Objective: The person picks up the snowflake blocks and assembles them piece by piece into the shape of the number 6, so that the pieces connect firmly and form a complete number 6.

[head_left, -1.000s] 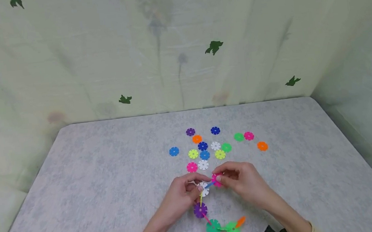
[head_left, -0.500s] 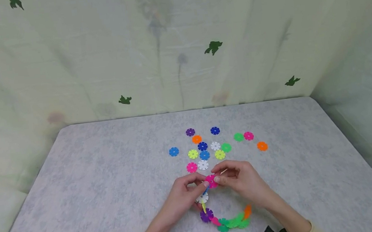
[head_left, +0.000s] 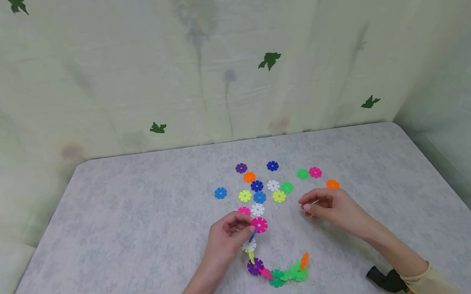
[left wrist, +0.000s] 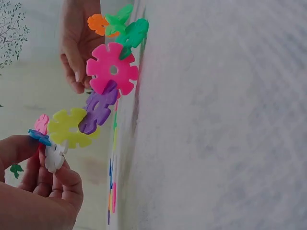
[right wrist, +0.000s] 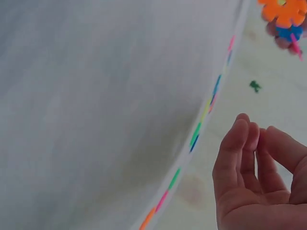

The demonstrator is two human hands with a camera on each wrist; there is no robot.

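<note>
Rightward, we are drawing our right hand (head_left: 336, 208) off the pink disc (head_left: 259, 225), fingers loose, apparently empty. Our left hand (head_left: 227, 238) is pinching the chain (head_left: 255, 266), lower centre of frame; we are judging the disc joined.

So the table (head_left: 147, 213) is mottled pale grey, with flat notched discs loose around the middle. A purple disc (head_left: 241, 168) and dark blue disc (head_left: 272, 165) are farthest, a light blue disc (head_left: 220, 193) sits off left, a green disc (head_left: 302, 174), pink disc (head_left: 315, 172) and orange disc (head_left: 332, 183) are over right, and nearest (tight little pair, tbh) are a white disc (head_left: 257, 209) and a partly hidden pink disc (head_left: 244, 210).
</note>
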